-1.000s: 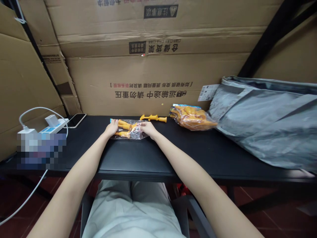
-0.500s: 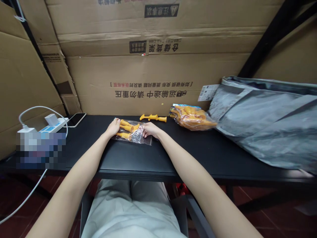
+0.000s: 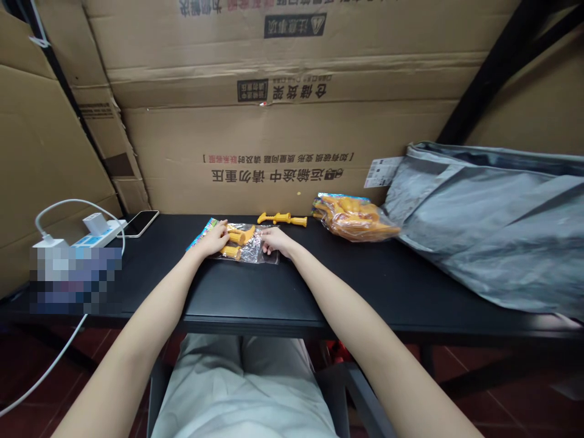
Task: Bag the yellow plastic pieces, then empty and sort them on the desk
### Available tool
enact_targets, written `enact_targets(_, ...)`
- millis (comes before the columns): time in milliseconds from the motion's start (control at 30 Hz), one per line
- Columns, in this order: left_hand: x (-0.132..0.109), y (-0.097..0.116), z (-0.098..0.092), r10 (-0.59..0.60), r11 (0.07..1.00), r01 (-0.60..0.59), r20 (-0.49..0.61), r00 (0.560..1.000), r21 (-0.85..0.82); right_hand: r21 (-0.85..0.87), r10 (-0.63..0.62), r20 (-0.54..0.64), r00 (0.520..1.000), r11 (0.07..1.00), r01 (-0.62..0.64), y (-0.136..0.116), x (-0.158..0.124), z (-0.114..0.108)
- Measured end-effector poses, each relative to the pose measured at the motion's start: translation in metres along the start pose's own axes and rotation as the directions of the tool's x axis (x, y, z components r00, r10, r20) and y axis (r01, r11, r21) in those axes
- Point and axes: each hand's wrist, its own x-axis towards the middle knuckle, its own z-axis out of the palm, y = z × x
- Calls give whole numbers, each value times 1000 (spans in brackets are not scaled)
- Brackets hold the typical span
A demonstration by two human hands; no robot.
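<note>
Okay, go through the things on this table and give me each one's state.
Left hand: resting on clear bag
Right hand: fingers curled at bag's right end
Clear bag: lying down, yellow pieces inside
Loose yellow piece: lying outside the bags
Bulging bag: filled with orange pieces
Phone: face up, screen dark
Gray bag: creased, sagging

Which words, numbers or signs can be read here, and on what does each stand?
All on the cardboard panel, upside down:
"注意事项", beside a warning triangle
"仓储货架"
"如有破损 变形 质量问题 请及时联系客服"
"运输途中 请勿重压"
"为您解决", its line partly cut off
Too small or blurred: white label, boxed print beside "仓储货架", narrow cardboard strip's print, clear bag's blue header.
</note>
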Motion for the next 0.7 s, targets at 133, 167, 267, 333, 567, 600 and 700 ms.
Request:
enact_targets(133,3,-5,2,-2,1000,2,36,999,12,-151,-144,-202,969,982,114,2,7,-12)
enact_targets(167,4,-7,3,-2,1000,2,33,999,18,-239,-218,-293,931,960,149,3,9,-18)
enact_targets(267,6,-14,3,-4,999,3,17,1000,41,-556,-501,-474,724,808,196,11,13,-41)
enact_targets(333,8,-21,3,-16,998,16,-1,1000,53,-683,-596,-496,632,717,140,20,15,-57)
enact_targets(567,9,-44,1,-108,993,113,-118,987,33,-806,-568,-461,681,590,-53,51,32,-80)
enact_targets(600,9,-46,1,-120,992,126,-136,983,30,-823,-547,-438,713,563,-74,52,34,-79)
enact_targets(700,9,-47,2,-134,990,140,-160,978,29,-864,-456,-377,806,487,-128,53,37,-76)
